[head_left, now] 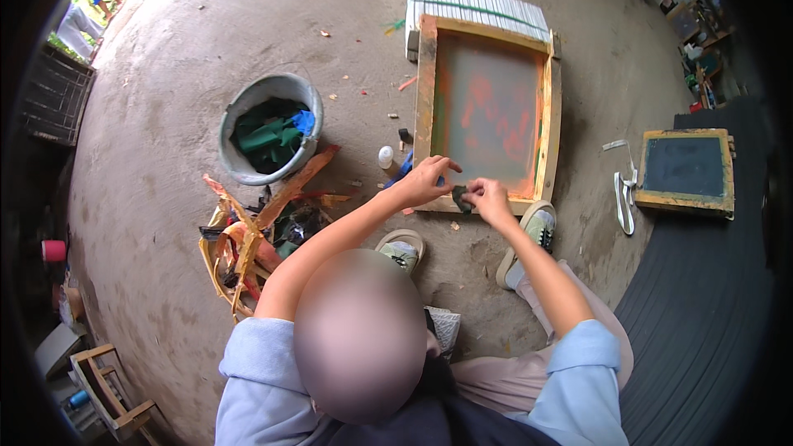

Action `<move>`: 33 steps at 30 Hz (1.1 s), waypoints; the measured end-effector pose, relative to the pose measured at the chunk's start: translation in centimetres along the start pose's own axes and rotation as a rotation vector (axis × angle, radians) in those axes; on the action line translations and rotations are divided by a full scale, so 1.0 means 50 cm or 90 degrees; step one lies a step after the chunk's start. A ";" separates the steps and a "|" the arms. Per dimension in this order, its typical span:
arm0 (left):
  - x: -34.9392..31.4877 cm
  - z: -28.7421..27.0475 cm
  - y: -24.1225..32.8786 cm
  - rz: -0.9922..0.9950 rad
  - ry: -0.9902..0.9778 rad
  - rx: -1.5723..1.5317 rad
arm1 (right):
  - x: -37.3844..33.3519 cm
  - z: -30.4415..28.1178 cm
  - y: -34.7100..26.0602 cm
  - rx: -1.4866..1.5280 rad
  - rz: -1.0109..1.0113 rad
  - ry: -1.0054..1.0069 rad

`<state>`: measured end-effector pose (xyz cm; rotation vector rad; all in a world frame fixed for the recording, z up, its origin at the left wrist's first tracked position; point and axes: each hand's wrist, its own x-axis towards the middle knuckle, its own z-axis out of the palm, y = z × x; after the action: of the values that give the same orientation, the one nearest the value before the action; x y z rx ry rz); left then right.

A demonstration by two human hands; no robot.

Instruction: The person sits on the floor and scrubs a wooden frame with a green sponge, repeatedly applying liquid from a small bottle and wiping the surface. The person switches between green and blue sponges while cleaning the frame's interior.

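Observation:
A wooden screen-printing frame (425, 91) lies in front of me, its pale mesh (483, 107) stained orange. My right hand (489, 201) pinches a small dark green cloth scrap (461, 199) over the frame's near edge. My left hand (429, 181) is just left of it, over the near left corner, with thumb and forefinger apart and no object visible between them. Something blue (405, 167) shows partly behind that hand, beside a small capped bottle (386, 157).
A grey bucket (229, 153) of green and blue cloth stands left, above a heap of peeled tape strips (248, 239). White stacked slabs (479, 0) lie behind the frame. At right are a smaller framed screen (686, 165), a white strap (624, 202) and black ridged matting (702, 297).

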<state>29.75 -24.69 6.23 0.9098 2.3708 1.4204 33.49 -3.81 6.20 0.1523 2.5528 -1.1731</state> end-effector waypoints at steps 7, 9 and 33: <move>0.024 -0.155 0.162 -0.028 0.017 -0.221 | -0.022 -0.173 -0.270 0.005 -0.216 -0.016; 0.020 -0.194 0.206 -0.089 0.071 -0.091 | -0.040 -0.199 -0.313 -0.074 -0.212 0.012; -0.479 -0.261 0.112 -0.553 0.635 0.187 | 0.230 0.241 -0.412 0.055 -0.383 -0.307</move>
<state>44.25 -46.86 14.87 -1.0002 3.0031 1.2515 20.95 -26.87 9.81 -0.8307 2.1604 -1.3111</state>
